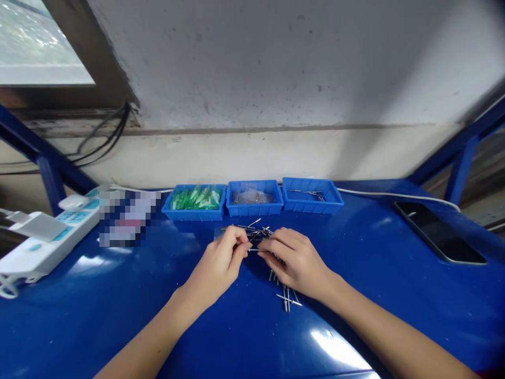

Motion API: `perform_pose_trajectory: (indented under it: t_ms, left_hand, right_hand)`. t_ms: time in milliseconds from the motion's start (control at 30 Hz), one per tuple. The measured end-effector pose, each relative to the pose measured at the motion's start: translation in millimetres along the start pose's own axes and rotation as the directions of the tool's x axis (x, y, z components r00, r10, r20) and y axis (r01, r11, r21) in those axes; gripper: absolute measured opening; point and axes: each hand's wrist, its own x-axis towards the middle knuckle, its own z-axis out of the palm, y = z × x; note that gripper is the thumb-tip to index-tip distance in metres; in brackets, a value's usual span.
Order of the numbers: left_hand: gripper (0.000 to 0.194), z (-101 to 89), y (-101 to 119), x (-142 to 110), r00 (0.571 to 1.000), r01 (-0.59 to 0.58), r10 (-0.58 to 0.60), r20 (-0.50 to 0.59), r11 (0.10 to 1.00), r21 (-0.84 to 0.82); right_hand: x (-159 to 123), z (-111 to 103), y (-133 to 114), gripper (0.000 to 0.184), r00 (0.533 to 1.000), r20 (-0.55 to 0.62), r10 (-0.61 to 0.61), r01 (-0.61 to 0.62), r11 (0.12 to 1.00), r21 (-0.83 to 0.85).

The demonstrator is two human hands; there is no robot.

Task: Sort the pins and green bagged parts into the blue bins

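Glossy blue tabletop point(118, 316) fills the nearest part of my view, smooth and hard enough to throw back glare. A few thin metal pins point(288, 301) lie loose on it just under my right wrist; I judge a sweep of that forearm could roll them off the slick surface. My left hand point(219, 268) and right hand point(295, 260) meet at the fingertips, both pinched nearly closed on one slim metal pin point(253, 249) held level between them. It is so fine and smooth that I think it could slip or spring away if either pinch loosens. Just beyond my fingers sits a tangled heap of pins point(252, 230), straight, shiny and crossing one another, so dragging one out could scatter the rest. Farther back three shallow blue plastic trays stand side by side: the left tray point(193, 213) holds translucent green parts, the middle tray point(254, 210) holds something clear I cannot make out, the right tray point(311, 205) a few pins. A dark phone point(440, 231) lies well to the right, a white power strip point(47, 242) to the left.
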Motion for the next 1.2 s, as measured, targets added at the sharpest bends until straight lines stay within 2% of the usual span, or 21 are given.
perform_pose_trajectory:
  t_ms: [133,333,533,667,733,800,833,867,900,967,1000,1067,1133,1200]
  left_hand:
    - [0.016,0.4,3,-1,0.999,-0.035,0.035,-0.018,0.999,-0.01]
    - [0.008,3.0,1,-1,0.99,-0.074,0.079,-0.119,0.996,0.047]
    - [0.022,12.2,-6,1,0.995,-0.049,0.058,-0.077,0.992,0.12]
    - [0.026,17.3,-5,0,0.998,-0.038,0.046,-0.05,0.989,0.146]
    - [0.026,16.0,-5,3,0.999,-0.048,0.05,-0.015,0.988,0.149]
    - [0.026,12.0,-8,12,0.998,-0.067,0.068,0.005,0.978,0.197]
    - [0.026,9.2,-11,19,0.997,-0.076,0.077,0.006,0.966,0.245]
    - [0.025,6.1,-15,26,0.996,-0.084,0.083,0.016,0.949,0.306]
    - [0.024,2.9,-20,34,0.995,-0.096,0.091,0.03,0.925,0.367]
    - [0.019,-3.1,-29,47,0.984,-0.154,0.096,0.15,0.88,0.448]
    - [0.017,-5.7,-33,52,0.973,-0.183,0.091,0.213,0.867,0.464]
    - [0.015,-9.4,-40,57,0.954,-0.204,0.062,0.295,0.853,0.48]
    - [0.012,-11.3,-43,56,0.951,-0.182,0.023,0.309,0.848,0.498]
    - [0.01,-11.8,-43,49,0.955,-0.163,0.004,0.298,0.844,0.511]
  right_hand:
    - [-2,-2,1,0.018,0.996,-0.049,0.081,-0.078,0.995,0.062]
    - [-2,-4,-1,0.019,0.993,-0.077,0.087,-0.077,0.988,0.131]
    - [1,-6,-1,0.019,0.995,-0.058,0.077,-0.07,0.991,0.112]
    - [3,-11,-1,0.02,1.0,-0.017,-0.007,0.007,1.0,0.018]
    - [2,-16,4,0.021,0.999,-0.037,-0.022,0.02,0.999,-0.047]
    - [0,-23,18,0.024,0.985,-0.17,0.029,-0.053,0.989,-0.136]
    - [-1,-26,28,0.026,0.961,-0.265,0.075,-0.127,0.975,-0.183]
    - [-3,-30,41,0.029,0.911,-0.39,0.132,-0.236,0.943,-0.234]
    - [-4,-33,54,0.028,0.868,-0.465,0.173,-0.332,0.898,-0.287]
    - [-8,-36,78,0.026,0.793,-0.549,0.264,-0.508,0.784,-0.357]
    - [-9,-35,87,0.03,0.77,-0.57,0.286,-0.559,0.733,-0.388]
    - [-10,-32,94,0.034,0.767,-0.558,0.317,-0.588,0.696,-0.412]
    - [-9,-25,86,0.032,0.804,-0.493,0.334,-0.541,0.754,-0.372]
    - [-7,-17,68,0.029,0.853,-0.391,0.346,-0.467,0.841,-0.275]
